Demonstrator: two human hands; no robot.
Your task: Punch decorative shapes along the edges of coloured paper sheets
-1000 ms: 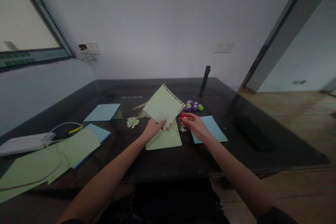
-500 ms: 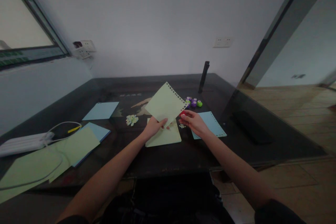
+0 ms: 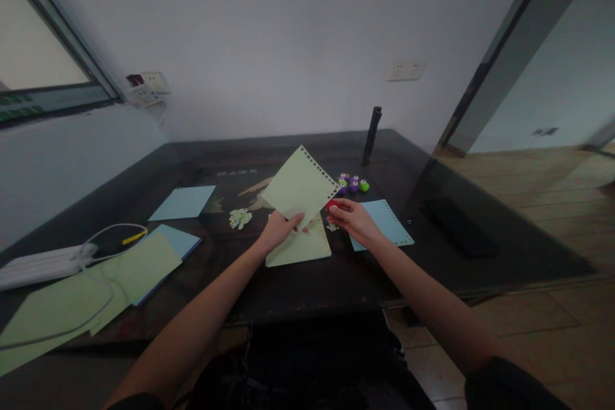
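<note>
Green sheet [image 3: 302, 182] in L hand [image 3: 280, 229], red obj. [image 3: 331, 205] in R hand [image 3: 356, 220].

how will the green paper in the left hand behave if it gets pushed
The green paper is probably light: the left hand holds it near one corner. It seems fairly stiff, looking flat beyond the grip, though a push may bend it. It might tear most easily along its row of holes.

On my screen, left of the raised green sheet [image 3: 300, 182], the black table [image 3: 298, 295] bears a short line of pale Chinese characters [image 3: 237, 172]; I make out 上 second, the others blurred. Far left of that sheet, I cannot read the green lettering [image 3: 52, 106] on the window frame [image 3: 79, 92].
</note>
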